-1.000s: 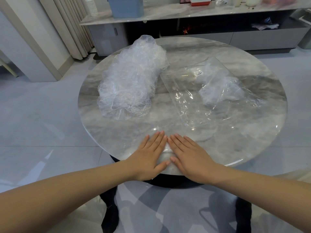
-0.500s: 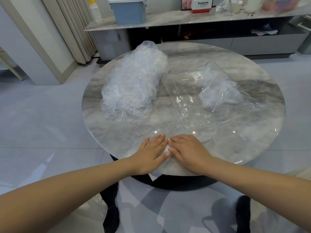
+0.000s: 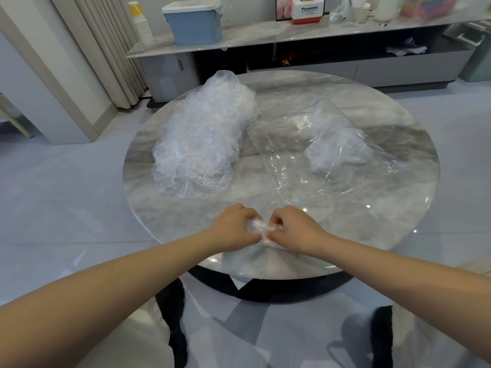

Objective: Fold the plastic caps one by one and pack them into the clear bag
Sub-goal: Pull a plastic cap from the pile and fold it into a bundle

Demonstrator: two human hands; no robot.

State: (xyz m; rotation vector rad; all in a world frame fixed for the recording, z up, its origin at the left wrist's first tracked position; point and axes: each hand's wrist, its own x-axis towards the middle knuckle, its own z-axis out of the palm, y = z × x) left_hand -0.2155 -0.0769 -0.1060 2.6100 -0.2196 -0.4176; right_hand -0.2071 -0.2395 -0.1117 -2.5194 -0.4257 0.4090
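1. A crumpled plastic cap [image 3: 259,227] is gripped between the left hand [image 3: 233,226] and the right hand [image 3: 293,229], at the near edge of the round marble worktop [image 3: 345,229]; the fingers of both hands are curled round it.
2. Beyond the left hand, well apart from it, a loose heap of unfolded plastic caps [image 3: 204,144] is seen lying on the worktop.
3. Beyond the right hand, the clear bag [image 3: 318,155] is laid flat, its near edge lying near the right hand's knuckles but not touching them. A wad of folded caps [image 3: 337,152] is held inside it, toward the far right.
4. Between the hands and the bag only bare marble is seen.
5. Far behind the worktop, a low cabinet [image 3: 398,67] is seen carrying a blue bin [image 3: 192,22], a stack of paper cups [image 3: 140,22] and a box marked Panasonic [image 3: 309,11].
6. The cap is mostly covered by the fingers, so its folds cannot be made out.
7. The fingertips are turned under and hidden.
8. The number of caps in the bag cannot be told, the plastic being transparent and glare-streaked.
9. The small label [image 3: 305,125] on the bag is too small to read.
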